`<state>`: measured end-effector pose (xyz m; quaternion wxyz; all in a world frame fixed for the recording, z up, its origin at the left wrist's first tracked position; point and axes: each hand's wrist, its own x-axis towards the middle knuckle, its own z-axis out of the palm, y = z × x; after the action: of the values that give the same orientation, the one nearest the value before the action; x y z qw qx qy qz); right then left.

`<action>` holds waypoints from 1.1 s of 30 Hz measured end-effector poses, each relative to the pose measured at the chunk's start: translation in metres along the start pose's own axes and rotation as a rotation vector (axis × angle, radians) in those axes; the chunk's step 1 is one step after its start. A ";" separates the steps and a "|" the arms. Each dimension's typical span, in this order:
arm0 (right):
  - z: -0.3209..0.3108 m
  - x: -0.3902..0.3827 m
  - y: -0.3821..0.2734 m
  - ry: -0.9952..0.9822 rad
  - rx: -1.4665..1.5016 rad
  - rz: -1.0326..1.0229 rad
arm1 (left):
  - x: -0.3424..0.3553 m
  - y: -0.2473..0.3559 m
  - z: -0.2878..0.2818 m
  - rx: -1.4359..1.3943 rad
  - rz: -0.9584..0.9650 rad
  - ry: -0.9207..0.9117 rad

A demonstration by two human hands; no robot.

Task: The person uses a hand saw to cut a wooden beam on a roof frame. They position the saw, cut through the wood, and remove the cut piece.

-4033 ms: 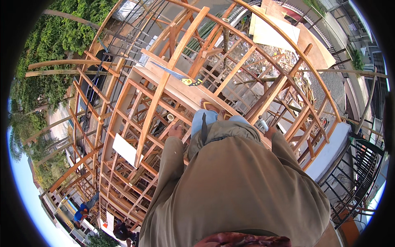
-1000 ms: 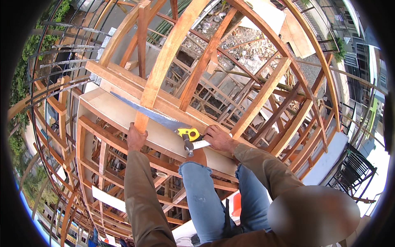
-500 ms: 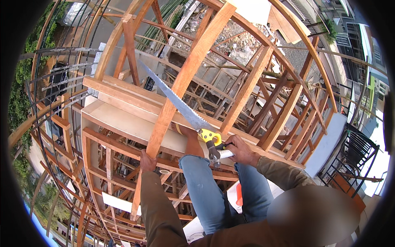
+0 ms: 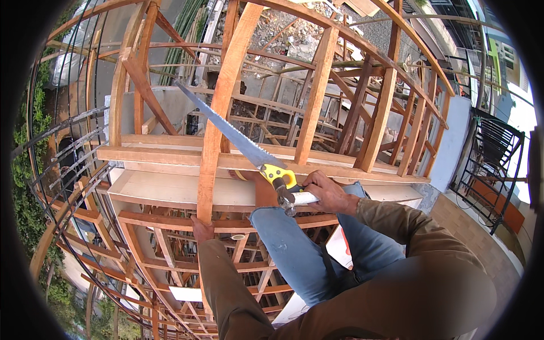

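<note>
Left hand: the left hand (image 4: 203, 230) grips the beam, fingers curled at its edge.
Right hand: the right hand (image 4: 328, 194) is clenched on two handles at once, those of the saw and the hammer.
Beam: the beam (image 4: 222, 96) leans up and slightly right from the left hand, crossing over the rail and the plank; the sleeve hides much of what lies below the hand.
Saw: the saw (image 4: 241, 140) sits in front of the right hand, its yellow and black handle in the grasp, its blade slanting up and left across the beam, teeth along the upper right edge. Whether blade and beam touch, I cannot tell.
Hammer: the hammer (image 4: 306, 198) has a white handle in the right fist; its metal head lies beside the saw handle, above the knee.
Legs: blue jeans (image 4: 286, 246) bend at the knee between the two forearms; a sandalled foot (image 4: 243, 175) shows near the rail.
Plank: the pale plank (image 4: 164, 187) runs sideways beneath the beam, the wooden rail (image 4: 158, 154) just beyond it.
Below: a lattice of timbers, with a white panel (image 4: 186, 293) near the left sleeve.
Beyond: upright posts, rubble (image 4: 289, 37) and green bamboo (image 4: 187, 37).
Right side: a black metal frame (image 4: 488, 161).
</note>
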<state>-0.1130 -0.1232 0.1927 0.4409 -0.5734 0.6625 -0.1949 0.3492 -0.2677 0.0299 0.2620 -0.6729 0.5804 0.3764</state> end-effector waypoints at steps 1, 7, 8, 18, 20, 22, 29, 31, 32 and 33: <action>0.001 0.001 -0.002 -0.003 -0.003 -0.005 | 0.002 -0.003 0.002 -0.004 0.064 0.038; 0.009 -0.011 -0.016 0.031 0.042 0.066 | 0.019 0.023 -0.017 -0.052 0.141 -0.004; 0.009 -0.013 -0.017 0.037 0.033 0.069 | 0.019 0.030 -0.021 -0.065 0.136 0.001; 0.014 -0.028 -0.025 0.031 0.107 0.217 | 0.044 0.003 -0.014 -0.111 0.205 0.008; 0.016 -0.029 -0.027 0.047 0.113 0.221 | 0.044 0.007 -0.017 -0.138 0.176 -0.032; 0.016 -0.027 -0.030 0.060 0.113 0.201 | 0.042 0.011 -0.018 -0.056 0.153 0.024; 0.023 -0.022 -0.034 0.108 0.122 0.188 | 0.042 0.017 -0.034 0.040 0.122 -0.038; 0.020 -0.018 -0.035 0.096 0.087 0.187 | 0.043 0.014 -0.039 0.029 0.102 -0.051; 0.019 -0.016 -0.035 0.098 0.080 0.187 | 0.048 0.013 -0.042 0.024 0.088 -0.081; 0.018 -0.013 -0.035 0.101 0.070 0.186 | 0.049 0.014 -0.046 0.016 0.077 -0.110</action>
<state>-0.0785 -0.1161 0.2142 0.4430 -0.4832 0.7268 -0.2050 0.3468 -0.3357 0.0179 0.2843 -0.6264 0.5936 0.4177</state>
